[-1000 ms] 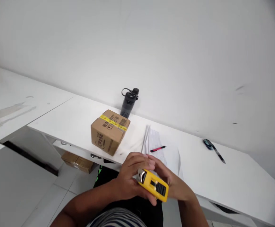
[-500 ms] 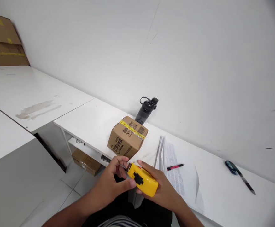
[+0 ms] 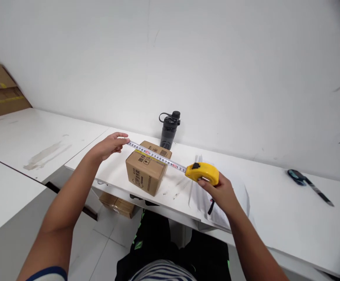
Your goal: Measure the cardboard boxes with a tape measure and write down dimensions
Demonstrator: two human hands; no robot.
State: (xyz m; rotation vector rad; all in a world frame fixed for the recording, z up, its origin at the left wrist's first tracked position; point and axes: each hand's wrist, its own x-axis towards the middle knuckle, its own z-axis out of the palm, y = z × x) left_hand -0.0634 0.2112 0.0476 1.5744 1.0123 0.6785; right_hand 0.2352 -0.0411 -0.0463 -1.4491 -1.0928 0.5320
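My left hand [image 3: 111, 146] pinches the free end of a measuring tape's blade [image 3: 174, 165], left of a small cardboard box [image 3: 146, 172]. The printed white blade stretches across above the box top, over its yellow sealing tape; whether it touches the box I cannot tell. At the right, my right hand [image 3: 220, 192] grips the yellow tape measure case [image 3: 205, 173], held over some papers [image 3: 240, 191]. A pen [image 3: 211, 207] lies on those papers, partly hidden by my right hand.
Behind the box, a dark water bottle [image 3: 169, 130] stands near the wall. Scissors [image 3: 310, 186] lie on the white desk [image 3: 278, 218] at the right. Larger cartons [image 3: 3, 101] are stacked far left, and another cardboard box [image 3: 117, 205] is below the desk.
Both hands have moved apart and up from near my lap to over the desk. The blade has been drawn out of the case and now spans the box from left to right.
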